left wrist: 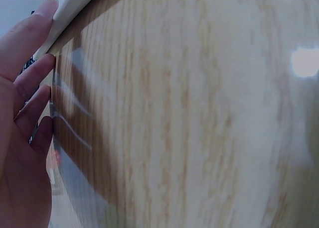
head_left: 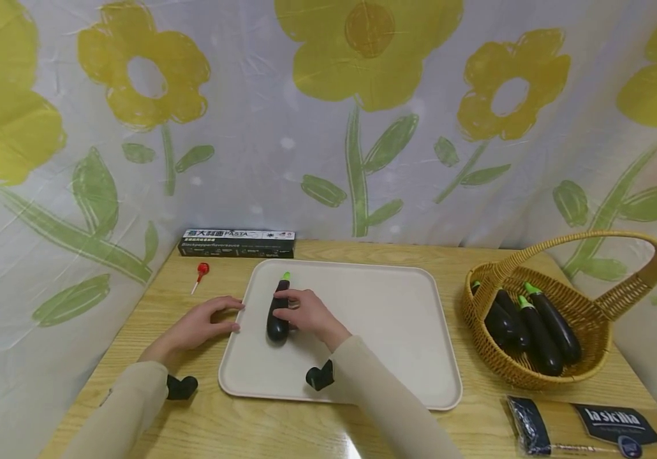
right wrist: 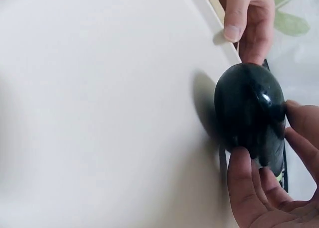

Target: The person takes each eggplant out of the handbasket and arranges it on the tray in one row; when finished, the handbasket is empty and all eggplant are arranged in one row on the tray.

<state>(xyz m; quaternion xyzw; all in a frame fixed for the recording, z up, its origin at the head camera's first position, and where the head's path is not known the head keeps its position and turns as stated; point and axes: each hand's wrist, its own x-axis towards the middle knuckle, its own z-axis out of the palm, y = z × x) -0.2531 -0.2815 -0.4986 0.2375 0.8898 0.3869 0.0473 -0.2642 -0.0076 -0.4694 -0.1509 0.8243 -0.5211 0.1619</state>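
Eggplant (head_left: 278, 324) near nine o'clock on the tray (head_left: 386, 319) could roll if the right hand (head_left: 311, 312), fingers pinching it, slips, the left hand (head_left: 198, 325) being spread-fingered.

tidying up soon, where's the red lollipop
In the head view, the lollipop lies at left on the table, between the black pasta box and the left hand.
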